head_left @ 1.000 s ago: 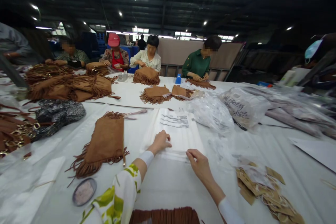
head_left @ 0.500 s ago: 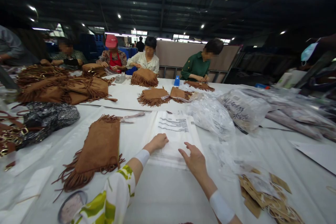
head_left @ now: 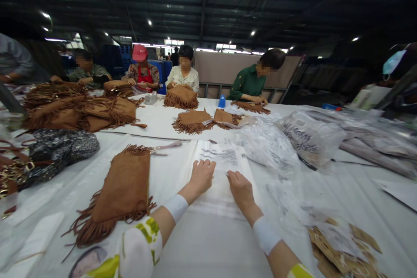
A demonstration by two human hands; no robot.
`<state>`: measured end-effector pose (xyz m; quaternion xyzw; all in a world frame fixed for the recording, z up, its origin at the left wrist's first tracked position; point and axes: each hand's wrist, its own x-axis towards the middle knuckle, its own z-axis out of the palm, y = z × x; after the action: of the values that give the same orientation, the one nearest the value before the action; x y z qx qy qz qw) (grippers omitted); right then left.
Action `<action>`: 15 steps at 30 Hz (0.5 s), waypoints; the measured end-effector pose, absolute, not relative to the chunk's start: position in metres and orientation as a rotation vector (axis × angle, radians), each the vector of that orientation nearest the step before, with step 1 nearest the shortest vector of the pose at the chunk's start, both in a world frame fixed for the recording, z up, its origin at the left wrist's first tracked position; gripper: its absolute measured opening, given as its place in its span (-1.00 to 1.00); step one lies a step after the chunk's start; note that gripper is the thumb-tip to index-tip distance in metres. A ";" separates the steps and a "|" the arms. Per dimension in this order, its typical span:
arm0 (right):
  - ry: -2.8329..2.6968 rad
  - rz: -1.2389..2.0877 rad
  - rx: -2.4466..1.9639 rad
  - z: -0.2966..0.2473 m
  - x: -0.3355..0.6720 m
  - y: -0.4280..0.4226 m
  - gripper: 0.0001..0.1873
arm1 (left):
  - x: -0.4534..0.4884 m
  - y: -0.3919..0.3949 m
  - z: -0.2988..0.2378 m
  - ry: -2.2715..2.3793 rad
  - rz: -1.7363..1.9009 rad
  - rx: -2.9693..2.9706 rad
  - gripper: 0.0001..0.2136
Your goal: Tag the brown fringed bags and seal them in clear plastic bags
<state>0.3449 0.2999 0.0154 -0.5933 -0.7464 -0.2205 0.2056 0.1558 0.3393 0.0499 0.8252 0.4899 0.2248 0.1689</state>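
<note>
A flat white plastic bag (head_left: pixel 224 156) with black printed text lies on the white table in front of me. My left hand (head_left: pixel 201 177) rests on it with fingers stretched flat, open. Beside it, my right hand (head_left: pixel 240 190) also lies flat and open on the bag. A brown suede fringed pouch (head_left: pixel 122 191) sits just left of the bag, apart from both hands.
Crumpled clear plastic bags (head_left: pixel 270 147) lie to the right. Brown card tags (head_left: pixel 345 247) are heaped at the near right. Piled fringed pouches (head_left: pixel 78 110) and a dark patterned cloth (head_left: pixel 61 145) are at the left. Several people (head_left: pixel 249 80) work at the table's far side.
Both hands have slid forward up the white bag and come closer together. Their fingers have flattened out onto it.
</note>
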 end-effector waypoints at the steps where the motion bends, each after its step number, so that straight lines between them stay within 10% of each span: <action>1: -2.104 -0.610 -1.646 0.017 0.349 0.301 -0.76 | 0.152 0.342 0.051 1.436 0.666 2.308 -0.80; 15: -1.911 -0.315 -1.760 0.011 0.435 0.273 -0.60 | 0.077 0.394 0.045 1.234 1.320 0.956 -0.92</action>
<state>0.4354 0.2727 0.0111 -0.6495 -0.7052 -0.1163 0.2594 0.0768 0.3941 0.0453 0.3989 0.5150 0.5509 0.5218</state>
